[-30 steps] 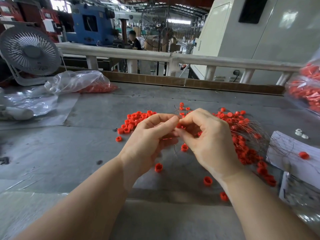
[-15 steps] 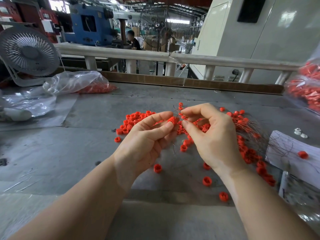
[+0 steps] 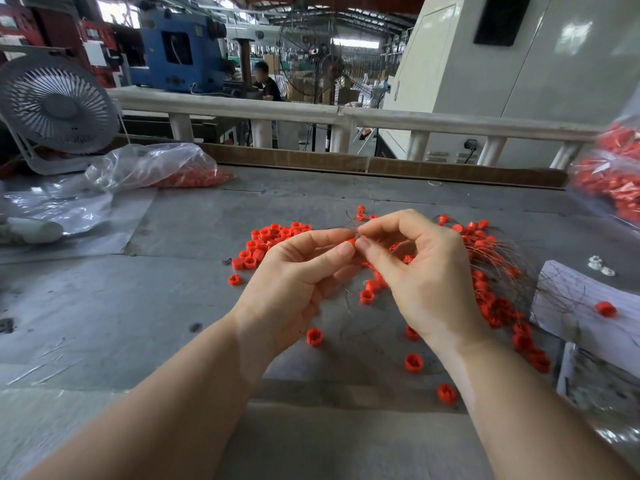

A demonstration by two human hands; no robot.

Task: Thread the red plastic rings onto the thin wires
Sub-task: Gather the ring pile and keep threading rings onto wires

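One view is available, the head camera, and we report from it alone. We find the left hand [image 3: 298,271] raised above the counter [image 3: 104,306], its thumb and forefinger pinching a single red ring [image 3: 351,241]. The right hand [image 3: 426,275] meets it fingertip to fingertip, thumb and forefinger closed on what we take to be a thin wire [image 3: 349,218], whose fine end shows just above the two hands; the grip point itself is too small to confirm.

We judge the step in hand to be passing the wire end through the ring's bore. To do it well, we advise holding the ring steady with its opening facing the wire, gripping the wire close to its tip so it does not flex, and feeding it straight.

The held ring sits between the two sets of fingertips, touching both. Loose rings [image 3: 273,237] lie heaped on the counter just beyond the left hand. Threaded wires with rings [image 3: 495,299] lie to the right of the right hand.
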